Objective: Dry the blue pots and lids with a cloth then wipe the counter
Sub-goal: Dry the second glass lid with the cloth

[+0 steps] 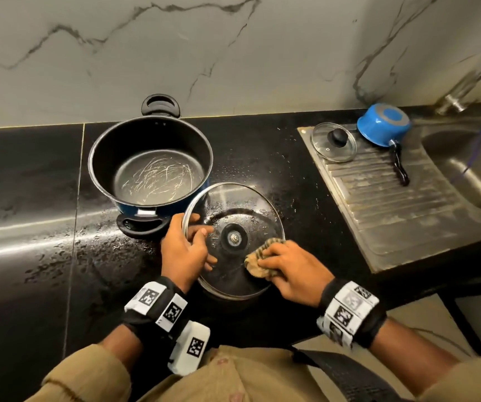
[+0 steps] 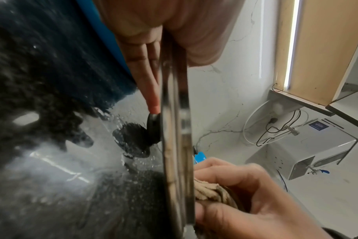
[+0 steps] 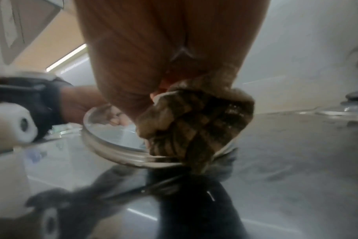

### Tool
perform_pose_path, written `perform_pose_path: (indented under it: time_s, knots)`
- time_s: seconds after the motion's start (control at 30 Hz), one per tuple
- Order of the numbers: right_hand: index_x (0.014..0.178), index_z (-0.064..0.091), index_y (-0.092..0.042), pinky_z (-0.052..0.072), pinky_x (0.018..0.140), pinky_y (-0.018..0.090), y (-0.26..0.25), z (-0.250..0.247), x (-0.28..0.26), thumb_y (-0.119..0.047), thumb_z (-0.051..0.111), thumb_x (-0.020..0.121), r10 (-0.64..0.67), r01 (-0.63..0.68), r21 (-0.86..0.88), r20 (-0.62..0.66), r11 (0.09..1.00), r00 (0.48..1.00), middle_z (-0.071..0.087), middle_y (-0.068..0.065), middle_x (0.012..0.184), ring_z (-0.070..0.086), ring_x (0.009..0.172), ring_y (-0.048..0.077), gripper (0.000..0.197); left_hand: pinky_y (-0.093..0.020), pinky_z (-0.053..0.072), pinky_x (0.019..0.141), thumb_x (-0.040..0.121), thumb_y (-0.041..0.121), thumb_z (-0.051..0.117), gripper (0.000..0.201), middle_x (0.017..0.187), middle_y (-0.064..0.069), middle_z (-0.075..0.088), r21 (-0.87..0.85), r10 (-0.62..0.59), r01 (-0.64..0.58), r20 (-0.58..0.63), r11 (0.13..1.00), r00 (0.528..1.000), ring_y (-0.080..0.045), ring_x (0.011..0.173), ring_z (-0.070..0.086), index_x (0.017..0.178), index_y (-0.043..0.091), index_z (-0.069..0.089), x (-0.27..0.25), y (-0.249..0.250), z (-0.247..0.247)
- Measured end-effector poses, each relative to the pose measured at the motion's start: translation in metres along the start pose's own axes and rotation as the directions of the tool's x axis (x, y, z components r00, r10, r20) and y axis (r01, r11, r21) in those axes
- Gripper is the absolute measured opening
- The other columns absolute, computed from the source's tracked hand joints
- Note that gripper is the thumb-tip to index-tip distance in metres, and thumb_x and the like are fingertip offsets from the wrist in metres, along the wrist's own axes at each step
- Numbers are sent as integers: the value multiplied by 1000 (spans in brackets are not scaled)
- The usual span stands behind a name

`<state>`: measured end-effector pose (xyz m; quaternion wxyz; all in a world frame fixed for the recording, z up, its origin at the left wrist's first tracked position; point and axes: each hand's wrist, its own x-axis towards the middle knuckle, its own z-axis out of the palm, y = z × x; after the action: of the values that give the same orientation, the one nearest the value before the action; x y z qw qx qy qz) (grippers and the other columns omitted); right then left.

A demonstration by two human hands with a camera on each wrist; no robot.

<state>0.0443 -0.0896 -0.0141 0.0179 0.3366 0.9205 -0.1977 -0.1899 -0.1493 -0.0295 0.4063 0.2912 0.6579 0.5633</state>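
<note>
Brown, striped cloth (image 1: 262, 258) sits bunched under the right hand (image 1: 294, 271), whose fingers curl over it and press it onto the glass of the large lid (image 1: 233, 210) near its right rim; the right wrist view shows the same wad (image 3: 194, 119) gripped tight against the lid's metal edge (image 3: 112, 153). Left hand (image 1: 185, 248) grips the lid at its left rim, thumb on the upper face, fingers seen through the glass on the far side; in the left wrist view the rim (image 2: 176, 129) runs edge-on past those fingers (image 2: 147, 77). Lid is held tilted, inner face up, centre screw (image 1: 235, 236) showing, its black knob (image 2: 153, 127) underneath, just above the wet black counter (image 1: 45, 227). Whether the lid's near edge touches the counter cannot be told. Water droplets speckle the counter around the lid. Just behind and left of the lid stands the large blue pot (image 1: 149, 161), upright, dark scratched interior, black handles front and back. Well to the right, on the ribbed steel drainboard (image 1: 407, 204), lie a small glass lid (image 1: 333, 142), knob up, and beside it a small blue pot (image 1: 383, 124) turned upside down, its black handle pointing toward the viewer. Steel sink (image 1: 471, 169) adjoins the drainboard at far right. Grey-veined marble wall (image 1: 233, 53) backs the counter.
</note>
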Motion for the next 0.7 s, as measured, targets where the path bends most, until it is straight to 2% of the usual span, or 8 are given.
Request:
perform_pose_path:
  time_s: [0.07, 0.17, 0.23, 0.3, 0.4, 0.5, 0.6, 0.7]
  knots:
    - [112, 72, -22, 53, 89, 42, -21, 8, -5, -24, 65, 77, -15, 18, 77, -31, 997, 999, 63, -1, 108, 60, 99, 27, 36, -27, 46, 32, 97, -3, 53, 27, 105, -3, 72, 21, 39, -39, -22, 999, 999, -34, 41, 62, 114, 17, 44, -1, -1, 1]
    - [110, 73, -19, 52, 92, 37, -51, 16, -1, -18, 66, 71, -64, 79, 152, -104, 985, 993, 64, 3, 109, 61, 101, 27, 40, -29, 48, 33, 94, -4, 56, 37, 111, 4, 70, 67, 89, -87, -33, 994, 995, -35, 42, 64, 114, 24, 43, -2, -1, -1]
    - [111, 74, -18, 50, 94, 34, -63, 20, 3, -16, 60, 71, -96, 118, 198, -119, 973, 988, 64, 5, 113, 60, 103, 27, 43, -30, 51, 35, 94, -4, 56, 42, 114, 7, 68, 95, 111, -109, -13, 989, 994, -34, 43, 66, 117, 30, 43, -1, -1, -3]
    - [112, 73, -22, 51, 90, 34, -67, 21, 3, -17, 52, 72, -95, 115, 209, -106, 971, 990, 63, 0, 117, 58, 103, 24, 46, -34, 54, 39, 94, -3, 55, 49, 116, 8, 67, 114, 124, -125, 13, 986, 992, -33, 45, 67, 125, 33, 44, 1, -1, -6]
    - [108, 74, -28, 54, 79, 30, -55, 18, -5, -18, 50, 73, -84, 96, 121, -100, 988, 991, 63, -7, 116, 59, 97, 21, 44, -34, 54, 37, 96, -4, 53, 61, 116, 6, 65, 105, 98, -103, 57, 989, 994, -35, 45, 66, 144, 31, 38, 2, -3, -9]
    - [100, 77, -26, 57, 73, 31, -23, 9, -8, -14, 53, 66, -39, 38, -17, -133, 999, 990, 66, -5, 108, 61, 89, 23, 43, -32, 52, 36, 99, -5, 50, 66, 113, -2, 66, 80, 53, -62, 106, 995, 993, -38, 47, 64, 154, 24, 29, 4, -4, -12]
    - [105, 77, -24, 58, 67, 38, 6, -7, 8, -8, 66, 64, 70, -88, -137, -126, 987, 990, 65, -3, 110, 59, 90, 27, 45, -32, 53, 38, 100, -6, 48, 67, 110, -7, 65, 86, 36, -51, 165, 995, 986, -43, 50, 65, 155, 24, 26, 8, 0, -14]
    - [110, 74, -22, 58, 67, 38, 7, -23, 38, -8, 73, 68, 76, -104, -221, -133, 970, 988, 61, 0, 118, 56, 93, 27, 45, -35, 54, 39, 100, -6, 47, 66, 111, -7, 64, 95, 25, -45, 201, 994, 979, -46, 53, 65, 152, 30, 27, 8, 5, -15]
